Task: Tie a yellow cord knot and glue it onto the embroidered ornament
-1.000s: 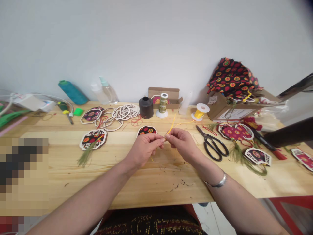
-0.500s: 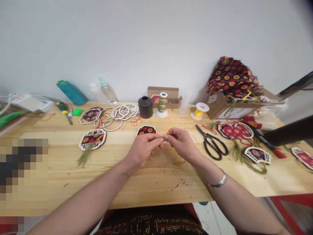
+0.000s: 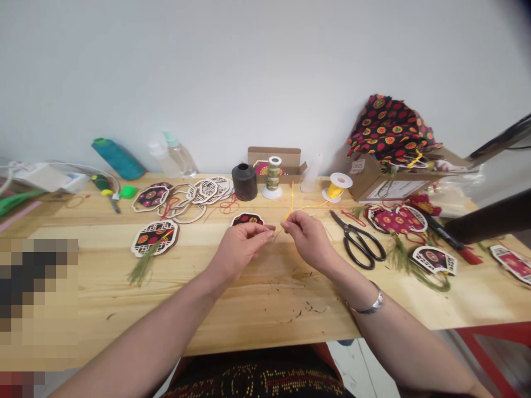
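Yellow cord (image 3: 291,200) stands up from the pinched fingers of my right hand (image 3: 309,239), and a strand of it runs back to the white spool (image 3: 341,181). My left hand (image 3: 239,247) is pinched close by, a small gap to the left; what lies between its fingertips is too small to make out. Behind my left hand a black patterned piece with a pale rim (image 3: 248,219) lies partly hidden. Black-handled scissors (image 3: 360,246) rest to the right of my right hand.
Behind the hands stand a black thread cone (image 3: 244,182), a green thread spool (image 3: 273,178) and a small cardboard box (image 3: 276,150). Framed, tasselled pieces (image 3: 155,239) lie at left, others at right. A larger box (image 3: 373,182) holds patterned fabric (image 3: 390,127).
My hands have moved slightly apart, opening a gap between the fingertips. More of the yellow cord now rises above my right hand. The whole view has shifted a little.
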Tool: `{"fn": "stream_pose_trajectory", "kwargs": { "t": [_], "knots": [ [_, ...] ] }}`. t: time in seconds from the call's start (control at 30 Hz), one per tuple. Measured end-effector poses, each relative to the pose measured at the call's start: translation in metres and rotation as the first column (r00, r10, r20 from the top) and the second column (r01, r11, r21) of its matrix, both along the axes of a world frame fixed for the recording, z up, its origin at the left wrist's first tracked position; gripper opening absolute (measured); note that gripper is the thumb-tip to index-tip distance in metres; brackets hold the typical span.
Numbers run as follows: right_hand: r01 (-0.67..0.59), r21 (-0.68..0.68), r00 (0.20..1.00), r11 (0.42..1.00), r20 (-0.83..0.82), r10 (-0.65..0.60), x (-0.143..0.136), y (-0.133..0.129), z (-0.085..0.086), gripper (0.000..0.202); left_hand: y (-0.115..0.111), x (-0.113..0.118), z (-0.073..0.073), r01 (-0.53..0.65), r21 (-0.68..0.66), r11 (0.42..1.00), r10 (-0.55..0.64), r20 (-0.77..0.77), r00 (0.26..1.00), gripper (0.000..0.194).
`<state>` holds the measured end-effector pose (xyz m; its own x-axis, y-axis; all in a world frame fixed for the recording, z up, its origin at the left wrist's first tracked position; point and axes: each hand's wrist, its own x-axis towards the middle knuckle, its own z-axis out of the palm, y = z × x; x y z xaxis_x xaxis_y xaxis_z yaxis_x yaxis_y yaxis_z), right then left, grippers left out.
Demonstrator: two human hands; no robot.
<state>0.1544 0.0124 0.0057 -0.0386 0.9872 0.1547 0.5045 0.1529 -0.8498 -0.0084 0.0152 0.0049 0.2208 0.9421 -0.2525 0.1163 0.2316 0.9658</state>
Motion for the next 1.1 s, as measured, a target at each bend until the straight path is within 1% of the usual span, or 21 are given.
{"fn": "stream_pose_trajectory", "kwargs": {
  "t": [0.1,0.17,0.23,0.3,0.37,0.47,0.53,0.6,0.67,0.73,0.83,0.9,0.93,1.0,1.1],
  "knots": [
    [0.028,-0.03,1.0,0.999,-0.005,-0.029,0.0009,0.0001,0.0015,0.02,-0.0007,-0.0004,0.0017,0.07,0.12,0.99,-0.068,-0.021,0.997,0.017],
    [0.04,-0.068,0.998,0.997,-0.04,-0.043,0.0007,-0.0003,0.0025,0.022,-0.0012,0.0001,0.002,0.123,0.185,0.975,-0.116,-0.05,0.992,0.012],
    [0.03,-0.117,0.993,0.993,-0.106,-0.043,0.0,-0.0008,0.0033,0.024,-0.0016,0.0009,0.0006,0.16,0.208,0.965,-0.144,-0.09,0.985,0.01],
    [-0.004,-0.17,0.976,0.985,-0.217,-0.033,-0.0011,-0.0014,0.0037,0.025,-0.002,0.0019,-0.0017,0.178,0.227,0.958,-0.153,-0.123,0.98,0.009],
    [-0.051,-0.219,0.933,0.974,-0.36,-0.032,-0.0026,-0.0021,0.0038,0.024,-0.0026,0.0032,-0.004,0.192,0.241,0.951,-0.163,-0.137,0.977,0.01],
    [-0.143,-0.274,0.832,0.951,-0.553,-0.034,-0.0047,-0.003,0.0035,0.025,-0.0037,0.0053,-0.0062,0.21,0.243,0.947,-0.184,-0.122,0.975,0.01],
    [-0.211,-0.296,0.774,0.932,-0.633,-0.026,-0.0055,-0.0034,0.0032,0.027,-0.0043,0.0064,-0.0066,0.217,0.24,0.946,-0.194,-0.117,0.974,0.011],
    [-0.253,-0.302,0.742,0.919,-0.67,-0.016,-0.0057,-0.0036,0.003,0.029,-0.0048,0.0068,-0.0062,0.228,0.243,0.943,-0.202,-0.127,0.971,0.011],
    [-0.258,-0.302,0.738,0.917,-0.674,-0.014,-0.0056,-0.0039,0.003,0.031,-0.0054,0.0066,-0.0049,0.24,0.245,0.939,-0.214,-0.128,0.968,0.012],
    [-0.237,-0.305,0.755,0.923,-0.655,-0.023,-0.0056,-0.0041,0.0033,0.031,-0.0063,0.0062,-0.0031,0.228,0.233,0.945,-0.215,-0.077,0.974,0.016],
    [-0.189,-0.291,0.81,0.938,-0.587,-0.019,-0.0058,-0.0045,0.0036,0.03,-0.0076,0.006,-0.0007,0.123,0.172,0.977,-0.145,0.123,0.982,0.018],
    [-0.16,-0.265,0.856,0.951,-0.517,0.0,-0.0062,-0.0045,0.0032,0.029,-0.0081,0.0064,-0.0005,0.048,0.124,0.991,-0.079,0.251,0.965,0.016],
    [-0.148,-0.252,0.878,0.957,-0.479,0.01,-0.0063,-0.0045,0.0028,0.029,-0.0082,0.0067,-0.0009,0.035,0.107,0.994,-0.065,0.29,0.955,0.014],
    [-0.13,-0.228,0.914,0.965,-0.405,0.027,-0.0065,-0.0042,0.002,0.029,-0.0081,0.0073,-0.0027,0.054,0.08,0.995,-0.076,0.319,0.945,0.017],
    [-0.114,-0.202,0.945,0.973,-0.326,0.043,-0.0062,-0.0037,0.0013,0.028,-0.0076,0.0075,-0.0062,0.092,0.052,0.994,-0.104,0.294,0.95,0.024]
  ]
}}
